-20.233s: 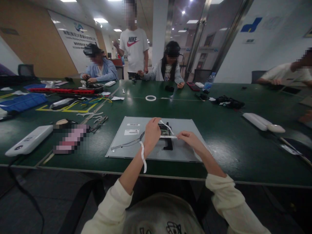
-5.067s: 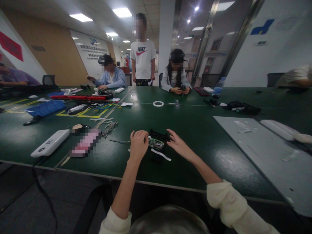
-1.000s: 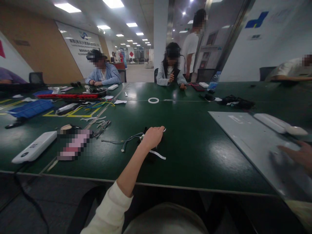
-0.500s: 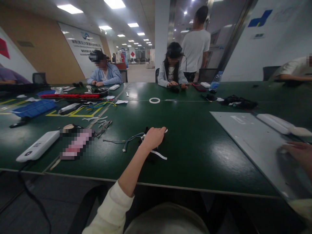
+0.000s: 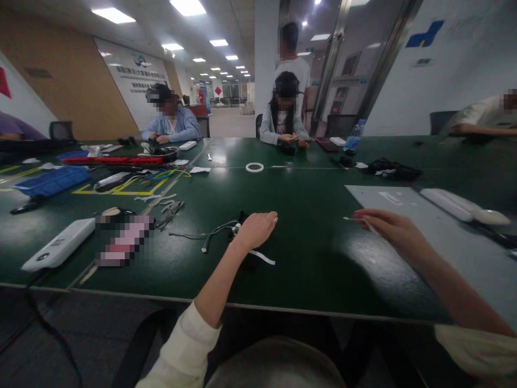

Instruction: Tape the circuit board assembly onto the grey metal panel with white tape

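Observation:
My left hand (image 5: 257,233) is closed over a dark part with wires, most of which it covers. Grey wires (image 5: 214,231) run out from that part to the left, ending in a small white plug. A white strip (image 5: 263,257) sticks out below my palm towards the right. Above the table, to the right, my right hand (image 5: 388,226) pinches a thin white strip (image 5: 370,225) between its fingertips. The kind of strip cannot be made out. A gap of bare table lies between my two hands.
A white roll of tape (image 5: 254,167) lies further back. Left are a phone (image 5: 127,241), a white power bank (image 5: 60,245), pliers-like tools (image 5: 170,214) and a blue tray (image 5: 52,181). A grey board (image 5: 404,231) lies right. Co-workers sit across the table.
My right hand has come in from the right edge, off the grey board, to above the table with a white strip. My left hand stays on the dark part. A standing person moved left.

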`<state>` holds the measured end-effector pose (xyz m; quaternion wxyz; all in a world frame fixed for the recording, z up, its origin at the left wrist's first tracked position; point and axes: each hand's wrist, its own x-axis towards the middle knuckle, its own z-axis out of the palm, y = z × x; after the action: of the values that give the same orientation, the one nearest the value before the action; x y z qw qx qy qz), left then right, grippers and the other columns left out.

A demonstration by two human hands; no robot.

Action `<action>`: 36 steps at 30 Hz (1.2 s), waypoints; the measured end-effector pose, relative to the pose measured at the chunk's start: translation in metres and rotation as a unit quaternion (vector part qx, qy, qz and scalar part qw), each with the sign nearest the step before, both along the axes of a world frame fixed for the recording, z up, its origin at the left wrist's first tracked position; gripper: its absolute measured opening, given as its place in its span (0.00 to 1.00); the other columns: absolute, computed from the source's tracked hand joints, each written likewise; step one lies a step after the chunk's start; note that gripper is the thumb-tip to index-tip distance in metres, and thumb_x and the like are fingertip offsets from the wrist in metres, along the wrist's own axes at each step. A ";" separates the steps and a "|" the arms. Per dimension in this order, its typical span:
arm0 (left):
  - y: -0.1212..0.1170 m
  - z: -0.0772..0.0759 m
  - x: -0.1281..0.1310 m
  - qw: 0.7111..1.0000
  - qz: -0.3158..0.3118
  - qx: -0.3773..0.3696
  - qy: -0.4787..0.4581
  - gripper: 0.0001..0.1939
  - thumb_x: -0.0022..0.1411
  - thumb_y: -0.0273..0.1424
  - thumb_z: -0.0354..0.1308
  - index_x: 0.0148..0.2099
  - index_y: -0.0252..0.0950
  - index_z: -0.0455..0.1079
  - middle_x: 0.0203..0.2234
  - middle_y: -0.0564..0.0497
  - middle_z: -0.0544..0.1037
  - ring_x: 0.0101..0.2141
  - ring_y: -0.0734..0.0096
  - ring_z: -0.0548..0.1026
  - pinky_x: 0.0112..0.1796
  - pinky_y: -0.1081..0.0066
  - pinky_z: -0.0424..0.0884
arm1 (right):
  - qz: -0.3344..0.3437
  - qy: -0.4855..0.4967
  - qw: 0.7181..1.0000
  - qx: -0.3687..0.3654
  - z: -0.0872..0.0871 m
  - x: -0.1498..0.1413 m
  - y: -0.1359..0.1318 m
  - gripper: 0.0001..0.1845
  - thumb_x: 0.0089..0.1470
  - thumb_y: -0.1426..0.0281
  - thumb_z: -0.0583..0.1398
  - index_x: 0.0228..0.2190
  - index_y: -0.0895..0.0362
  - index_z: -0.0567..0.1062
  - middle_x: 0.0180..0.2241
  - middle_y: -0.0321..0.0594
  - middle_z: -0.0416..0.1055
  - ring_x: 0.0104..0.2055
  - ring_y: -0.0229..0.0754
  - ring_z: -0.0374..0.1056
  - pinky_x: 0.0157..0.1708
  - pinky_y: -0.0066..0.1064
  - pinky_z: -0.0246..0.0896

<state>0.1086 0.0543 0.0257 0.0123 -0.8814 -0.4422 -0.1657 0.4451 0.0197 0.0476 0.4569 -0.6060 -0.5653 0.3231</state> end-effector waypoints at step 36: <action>-0.004 0.005 -0.002 0.993 0.102 -0.059 -0.014 0.10 0.68 0.27 0.41 0.48 0.34 0.60 0.38 0.48 0.71 0.26 0.76 0.71 0.25 0.77 0.66 | -0.159 -0.431 0.888 -0.007 -0.033 0.005 0.088 0.27 0.54 0.66 0.52 0.54 0.64 0.62 0.55 0.61 0.57 0.59 0.60 0.50 0.53 0.54 0.49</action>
<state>0.1068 0.0508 0.0305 -0.0295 -0.8286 -0.5386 -0.1498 0.4503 0.1075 0.0144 0.2092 -0.7704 -0.6007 -0.0429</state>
